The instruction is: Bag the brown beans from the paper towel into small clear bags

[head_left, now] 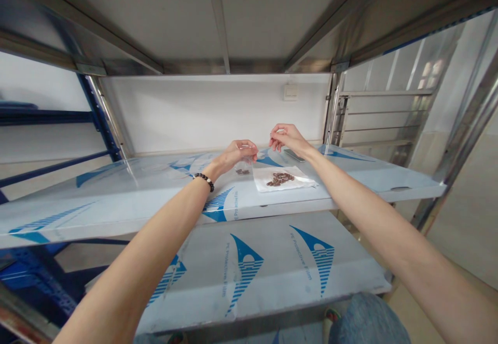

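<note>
White paper (pixel 305 181) lies near the front edge of the film-covered shelf (pixel 116 198), right of its middle, with a loose pile of small brown pieces (pixel 280 179) on it. Probably there to keep them together and easy to see against the pale film.

Head view, only one. Clear plastic bag (pixel 249 163) sits just left of the paper, a few similar dark pieces low inside. Left hand (pixel 240 150): fingers closed, seemingly on the bag's top, likely to keep it steady and upright. Right hand (pixel 286 137): raised behind the paper toward the back edge, fingers curled, thumb near index. Can't tell if something small is pinched there; too small to resolve.

Grey flat object (pixel 294 155) by the right wrist, nearer the back edge, apart from the pile, perhaps to leave it reachable.
</note>
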`<state>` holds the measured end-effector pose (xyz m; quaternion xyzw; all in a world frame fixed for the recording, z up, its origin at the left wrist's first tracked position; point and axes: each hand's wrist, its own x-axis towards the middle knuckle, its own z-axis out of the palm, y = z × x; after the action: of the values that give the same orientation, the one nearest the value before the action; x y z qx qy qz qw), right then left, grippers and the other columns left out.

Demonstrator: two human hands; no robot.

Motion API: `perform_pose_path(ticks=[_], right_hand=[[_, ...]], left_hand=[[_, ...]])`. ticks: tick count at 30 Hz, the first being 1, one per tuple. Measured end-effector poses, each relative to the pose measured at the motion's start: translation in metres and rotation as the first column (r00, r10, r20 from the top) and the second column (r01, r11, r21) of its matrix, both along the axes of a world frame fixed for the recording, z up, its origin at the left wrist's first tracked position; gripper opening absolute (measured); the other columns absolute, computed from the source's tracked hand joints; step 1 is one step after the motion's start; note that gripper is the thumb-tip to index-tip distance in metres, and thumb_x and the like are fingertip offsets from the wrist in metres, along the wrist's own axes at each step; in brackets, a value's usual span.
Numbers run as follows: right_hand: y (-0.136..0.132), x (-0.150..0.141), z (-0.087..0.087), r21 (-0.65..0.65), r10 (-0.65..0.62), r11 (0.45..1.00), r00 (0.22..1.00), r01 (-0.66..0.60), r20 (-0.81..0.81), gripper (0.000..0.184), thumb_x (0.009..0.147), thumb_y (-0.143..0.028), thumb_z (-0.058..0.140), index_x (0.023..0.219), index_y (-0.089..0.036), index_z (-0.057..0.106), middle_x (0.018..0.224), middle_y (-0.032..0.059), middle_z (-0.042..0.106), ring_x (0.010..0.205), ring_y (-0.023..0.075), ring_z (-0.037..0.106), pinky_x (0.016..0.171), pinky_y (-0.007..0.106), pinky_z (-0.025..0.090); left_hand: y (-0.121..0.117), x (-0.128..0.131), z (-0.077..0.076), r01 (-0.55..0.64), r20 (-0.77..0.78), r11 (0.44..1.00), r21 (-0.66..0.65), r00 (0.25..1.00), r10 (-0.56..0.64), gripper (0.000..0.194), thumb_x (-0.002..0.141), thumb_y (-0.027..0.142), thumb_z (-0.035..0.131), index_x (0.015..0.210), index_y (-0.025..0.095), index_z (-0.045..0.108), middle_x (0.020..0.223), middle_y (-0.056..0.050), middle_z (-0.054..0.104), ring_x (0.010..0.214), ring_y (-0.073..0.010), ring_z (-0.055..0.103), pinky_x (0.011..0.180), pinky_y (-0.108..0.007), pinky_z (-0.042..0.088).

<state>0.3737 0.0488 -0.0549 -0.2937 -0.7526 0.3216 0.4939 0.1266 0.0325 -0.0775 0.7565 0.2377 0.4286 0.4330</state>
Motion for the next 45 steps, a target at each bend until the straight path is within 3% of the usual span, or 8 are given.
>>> perform_pose_path(ticks=[7,15,23,35,40,45], right_hand=[[0.002,-0.028,-0.011,0.050,0.035,0.998,0.999,-0.035,0.000,0.028,0.092,-0.040,0.080,0.087,-0.021,0.060,0.078,0.0046,0.071,0.066,0.0154,0.066,0.052,0.025,0.050],[0.002,-0.043,-0.014,0.269,0.021,0.963,0.997,0.000,-0.075,0.027,0.086,-0.044,0.081,0.085,-0.022,0.065,0.073,0.0003,0.062,0.060,0.0147,0.055,0.045,0.026,0.041],[-0.002,-0.042,-0.012,0.340,0.037,0.936,0.988,-0.088,0.152,0.016,0.082,-0.033,0.079,0.078,-0.020,0.071,0.074,0.0018,0.068,0.070,0.0173,0.062,0.070,0.033,0.052],[0.003,-0.039,-0.015,0.367,0.053,0.922,0.979,-0.124,0.196,0.027,0.088,-0.046,0.082,0.080,-0.020,0.077,0.080,0.0047,0.070,0.074,0.0193,0.064,0.074,0.035,0.051],[0.000,-0.038,-0.012,0.335,0.074,0.932,0.979,-0.135,0.190,0.034,0.094,-0.054,0.075,0.087,-0.020,0.076,0.080,0.0047,0.070,0.078,0.0198,0.064,0.066,0.031,0.048],[-0.002,-0.037,-0.012,0.258,0.132,0.952,0.980,-0.167,0.147,0.036,0.092,-0.057,0.077,0.095,-0.021,0.075,0.080,0.0041,0.070,0.075,0.0198,0.065,0.056,0.028,0.044]], left_hand=[[0.003,0.006,-0.004,0.005,-0.037,0.999,0.041,0.999,-0.004,0.023,0.082,0.034,0.082,0.089,0.017,0.068,0.080,-0.007,0.073,0.075,-0.0186,0.070,0.076,-0.035,0.051],[0.011,0.007,-0.007,0.044,-0.056,0.997,0.062,0.998,-0.041,0.028,0.084,0.040,0.082,0.090,0.016,0.070,0.080,-0.007,0.072,0.076,-0.0197,0.069,0.076,-0.036,0.050],[0.012,0.011,-0.008,0.044,-0.102,0.991,0.125,0.994,-0.031,0.025,0.087,0.039,0.079,0.082,0.016,0.072,0.078,-0.010,0.072,0.074,-0.0195,0.066,0.078,-0.036,0.051],[0.013,0.009,-0.009,0.046,-0.130,0.991,0.124,0.991,-0.030,0.026,0.085,0.041,0.081,0.080,0.017,0.073,0.075,-0.008,0.071,0.071,-0.0186,0.064,0.075,-0.035,0.051],[0.006,0.011,-0.004,0.075,0.026,0.997,0.027,0.997,-0.076,0.025,0.082,0.035,0.085,0.090,0.014,0.074,0.083,-0.008,0.072,0.075,-0.0172,0.066,0.076,-0.033,0.051],[0.007,0.009,-0.002,0.093,0.143,0.996,-0.018,0.986,-0.089,0.030,0.076,0.032,0.091,0.091,0.014,0.072,0.084,-0.006,0.073,0.078,-0.0171,0.070,0.075,-0.032,0.053]])
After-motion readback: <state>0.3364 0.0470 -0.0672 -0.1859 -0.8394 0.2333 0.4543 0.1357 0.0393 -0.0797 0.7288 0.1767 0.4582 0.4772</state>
